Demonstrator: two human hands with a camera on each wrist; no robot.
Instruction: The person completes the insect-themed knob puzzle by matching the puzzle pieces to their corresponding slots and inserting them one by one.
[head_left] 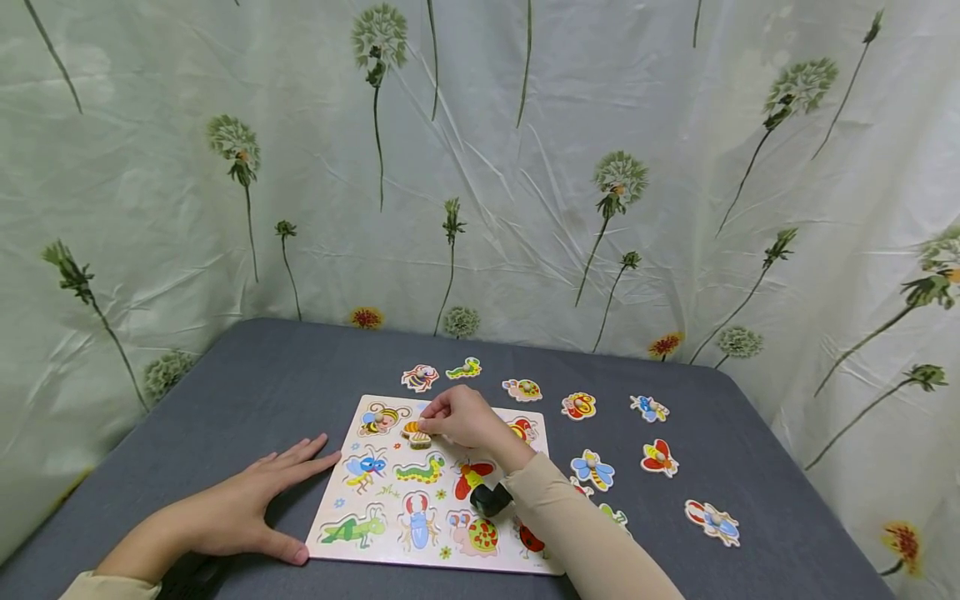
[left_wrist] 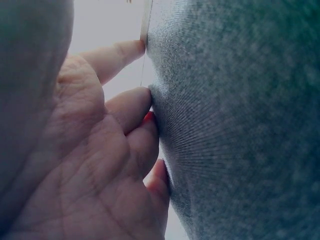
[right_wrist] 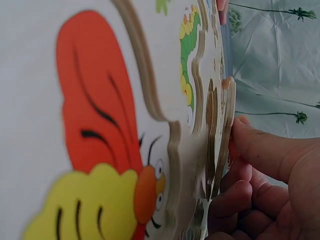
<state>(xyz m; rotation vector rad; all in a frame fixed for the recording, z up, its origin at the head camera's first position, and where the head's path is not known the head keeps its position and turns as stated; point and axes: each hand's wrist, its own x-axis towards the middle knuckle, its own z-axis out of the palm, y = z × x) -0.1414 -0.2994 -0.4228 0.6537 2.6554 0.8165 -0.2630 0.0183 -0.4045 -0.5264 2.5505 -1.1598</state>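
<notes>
A wooden insect puzzle board [head_left: 390, 493] lies on the table. Thumb and fingers of my right hand [head_left: 471, 423] pinch a yellow-and-orange striped puzzle piece [head_left: 417, 435] over the board's upper row, beside the bee recess [head_left: 380, 418]. From the right wrist, that piece shows edge-on as a thin wooden slab, close over the board and slightly tilted; its far side is hidden. My left hand [head_left: 243, 500] is spread out at the board's left side, index fingertip and thumb at its edge. The left wrist view shows its fingers [left_wrist: 131, 107] resting against the grey cloth.
Loose knobbed puzzle pieces lie behind and right of the board, among them a caterpillar [head_left: 464, 368], a snail [head_left: 522, 390], a blue-winged bee [head_left: 592, 471] and a stag beetle [head_left: 712, 523]. My right forearm [head_left: 592, 533] crosses the board's right corner. A flowered curtain [head_left: 495, 167] hangs behind the table.
</notes>
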